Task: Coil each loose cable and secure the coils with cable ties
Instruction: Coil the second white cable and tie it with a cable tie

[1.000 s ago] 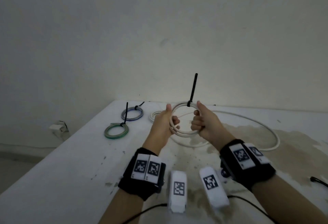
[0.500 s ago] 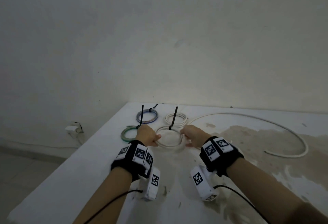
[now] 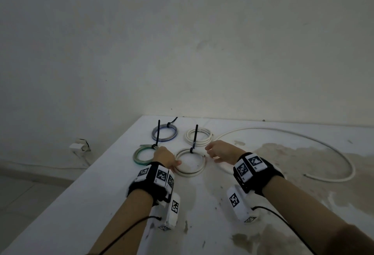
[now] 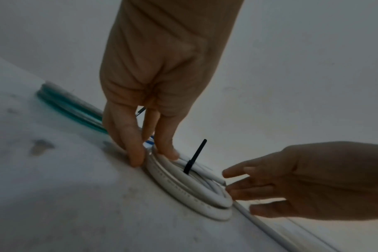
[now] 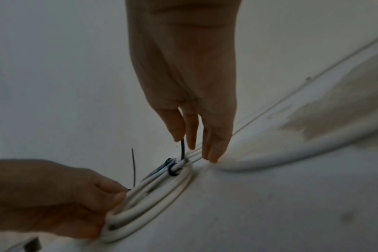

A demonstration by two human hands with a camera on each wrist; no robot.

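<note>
Bare plaster wall behind, stained white table [image 3: 101, 204] up front. Near white coil [image 3: 189, 162] lies flat on the table, black cable tie [image 3: 193, 140] cinched on its far side with the tail sticking up. Left hand [image 3: 165, 156] pinches the coil's left rim, thumb outside, fingertip on top. Right hand [image 3: 222, 151] has fingers straight and relaxed, grasping nothing, just beside the coil's right edge, tips near the loose white cable [image 3: 303, 139]. Three other tied coils sit close: green coil [image 3: 141, 156], blue coil [image 3: 165, 133], far white coil [image 3: 199, 135]. Step looks like setting down the fourth finished coil. Next move likely: let go with the left, take the loose cable's end, wind it into loops; a fresh tie is needed, none visible.
</note>
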